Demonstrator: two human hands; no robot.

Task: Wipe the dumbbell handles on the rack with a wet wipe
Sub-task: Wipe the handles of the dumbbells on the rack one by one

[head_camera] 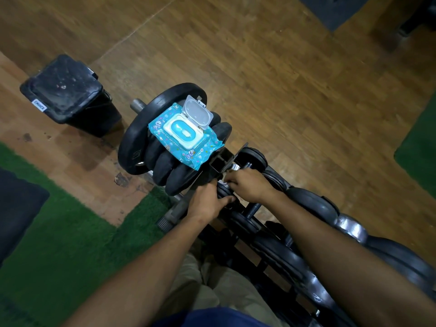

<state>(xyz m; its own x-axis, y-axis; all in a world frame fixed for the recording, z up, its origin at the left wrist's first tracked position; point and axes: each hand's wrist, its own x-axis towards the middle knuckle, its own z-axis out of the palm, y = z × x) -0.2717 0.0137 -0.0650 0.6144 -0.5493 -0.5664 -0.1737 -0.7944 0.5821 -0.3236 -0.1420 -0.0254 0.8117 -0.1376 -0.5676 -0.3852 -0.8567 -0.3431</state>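
A row of black and grey dumbbells lies on a dark rack that runs from the centre to the lower right. My left hand grips the black end of the dumbbell nearest the rack's end post. My right hand is curled round that dumbbell's handle, and a bit of white wet wipe shows under its fingers. A blue pack of wet wipes, its lid flipped open, lies on top of stacked black weight plates at the rack's end.
A black lidded bin stands on the wooden floor at the left. Green turf covers the floor at the lower left and right edge. A dark mat lies at the far left.
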